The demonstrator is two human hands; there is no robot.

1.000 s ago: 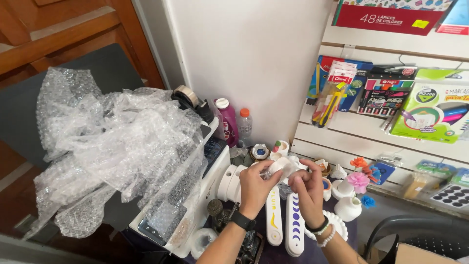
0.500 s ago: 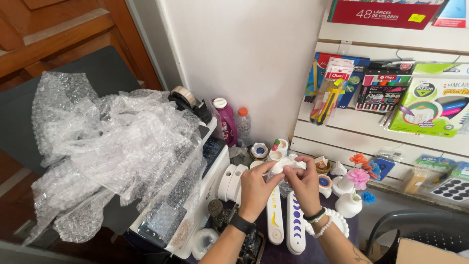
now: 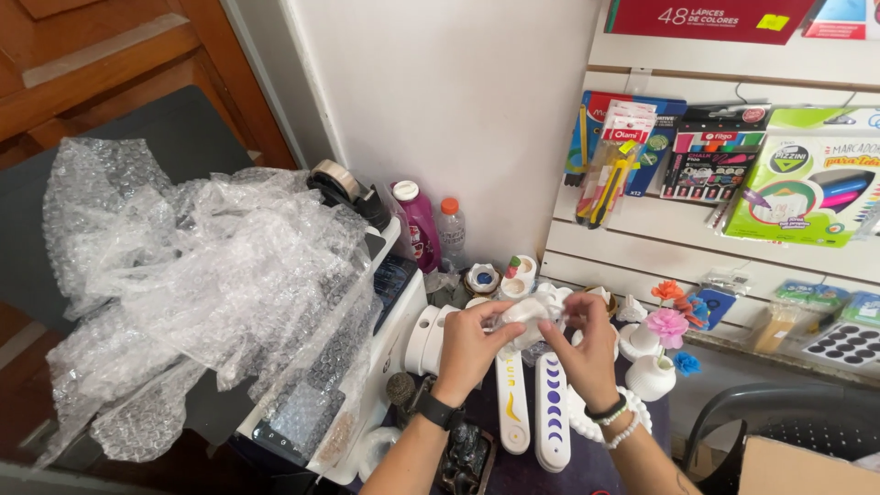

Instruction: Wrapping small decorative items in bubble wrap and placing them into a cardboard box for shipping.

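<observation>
My left hand (image 3: 472,344) and my right hand (image 3: 585,353) meet over the table and together grip a small white object (image 3: 530,314) wrapped in clear film. The left wrist wears a black watch; the right wrist wears white bead bracelets. Directly below the hands lie two long white plaques (image 3: 534,412), one with blue moon shapes. Small white vases with pink, orange and blue flowers (image 3: 662,348) stand just right of my right hand.
A big heap of bubble wrap (image 3: 197,284) covers a white printer (image 3: 390,353) on the left. A tape dispenser (image 3: 344,188), a purple bottle (image 3: 419,225) and a small clear bottle stand by the wall. Marker packs (image 3: 710,165) hang on the slat wall.
Both hands stay together on the wrapped white object, shifting it slightly upward and turning it. The camera view has drifted a little; nothing else on the table has moved.
</observation>
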